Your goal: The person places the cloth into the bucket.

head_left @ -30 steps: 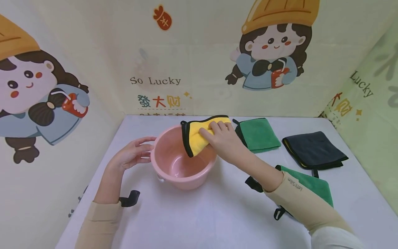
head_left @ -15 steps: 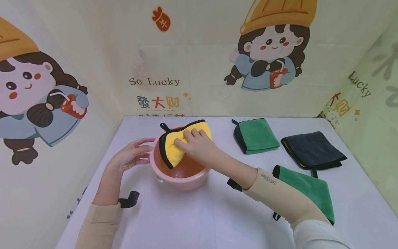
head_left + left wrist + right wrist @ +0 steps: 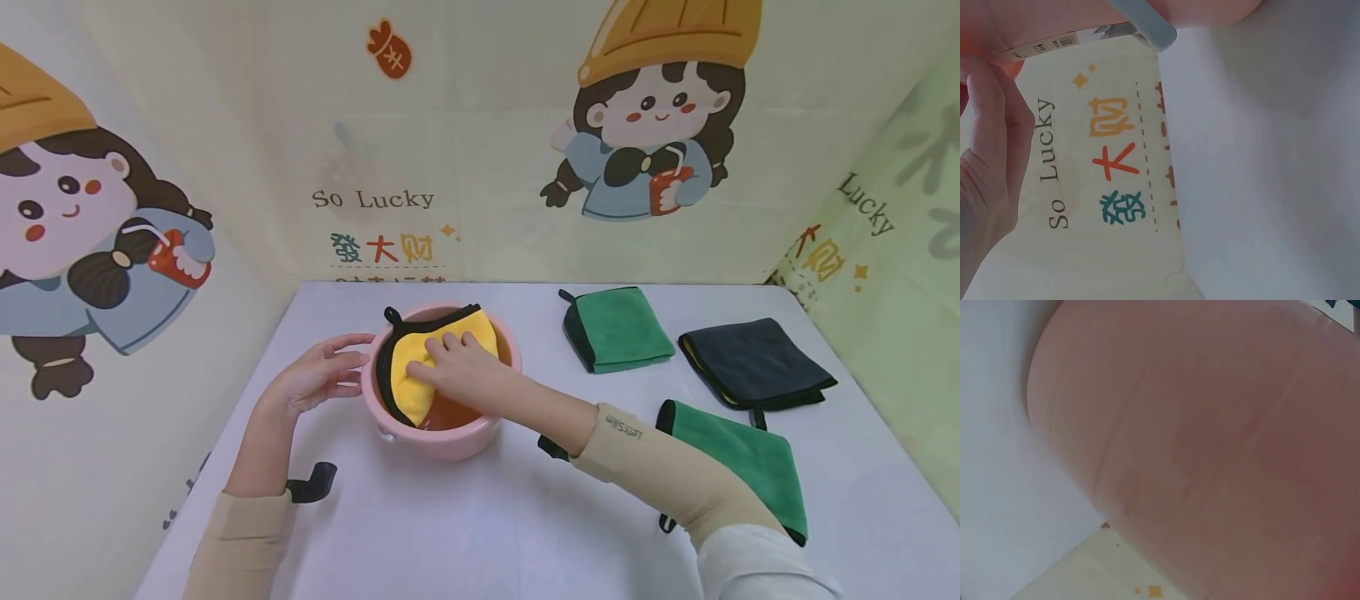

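A pink bucket (image 3: pixel 442 446) stands on the white table. My right hand (image 3: pixel 461 371) pinches a folded yellow towel (image 3: pixel 408 350) with black edging and a hanging loop, down inside the bucket's mouth. Part of the towel lies behind the fingers. At the bucket's left side, my left hand (image 3: pixel 322 375) touches the rim with lightly bent fingers. The left wrist view shows this hand (image 3: pixel 991 137) by the bucket (image 3: pixel 1210 9), which has a grey handle end and a label. Only the bucket's outer wall (image 3: pixel 1197 444) fills the right wrist view; the right hand is not seen there.
To the right lie a folded green towel (image 3: pixel 626 329), a dark grey folded towel (image 3: pixel 757 362) and another green towel (image 3: pixel 750 454), partly covered by the right forearm. A printed cloth backdrop (image 3: pixel 480 150) encloses the table's back and sides.
My right hand has carried the yellow towel left and down, from over the bucket's right rim into its mouth. My left hand stays at the rim.
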A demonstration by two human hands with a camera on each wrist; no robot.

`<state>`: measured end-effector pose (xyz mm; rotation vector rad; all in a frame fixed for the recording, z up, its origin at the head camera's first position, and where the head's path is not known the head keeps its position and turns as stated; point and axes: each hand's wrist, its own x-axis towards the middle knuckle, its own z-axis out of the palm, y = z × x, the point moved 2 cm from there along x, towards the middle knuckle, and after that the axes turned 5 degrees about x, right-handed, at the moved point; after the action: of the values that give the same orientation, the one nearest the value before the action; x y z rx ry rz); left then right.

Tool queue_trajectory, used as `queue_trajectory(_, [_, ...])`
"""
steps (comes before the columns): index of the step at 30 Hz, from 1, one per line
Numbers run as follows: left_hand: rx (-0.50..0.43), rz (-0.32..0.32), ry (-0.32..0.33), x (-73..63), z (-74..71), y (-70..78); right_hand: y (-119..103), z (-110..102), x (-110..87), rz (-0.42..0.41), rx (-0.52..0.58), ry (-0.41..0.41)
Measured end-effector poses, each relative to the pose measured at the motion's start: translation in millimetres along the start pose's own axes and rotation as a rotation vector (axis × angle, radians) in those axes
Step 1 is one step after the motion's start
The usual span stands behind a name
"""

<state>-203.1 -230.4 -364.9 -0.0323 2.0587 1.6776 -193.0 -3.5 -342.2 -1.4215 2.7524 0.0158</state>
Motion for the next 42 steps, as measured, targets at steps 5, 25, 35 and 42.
queue_trajectory(5, [0.004,-0.006,0.002,0.6,0.5,-1.3,-0.4,6.3,3.6,0.001,-0.032,-0.053])
queue_trajectory(25, [-0.016,0.001,0.000,-1.0,1.1,-1.1,-0.8,18.9,12.6,-0.020,-0.057,-0.214])
queue_trajectory(35, [-0.014,0.001,0.003,-1.5,0.7,-1.0,-1.5,21.9,13.6,-0.033,-0.111,-0.250])
queue_trajectory(42, [-0.012,0.001,0.007,-1.4,1.5,-1.3,0.4,19.4,12.0,-0.033,-0.088,-0.218])
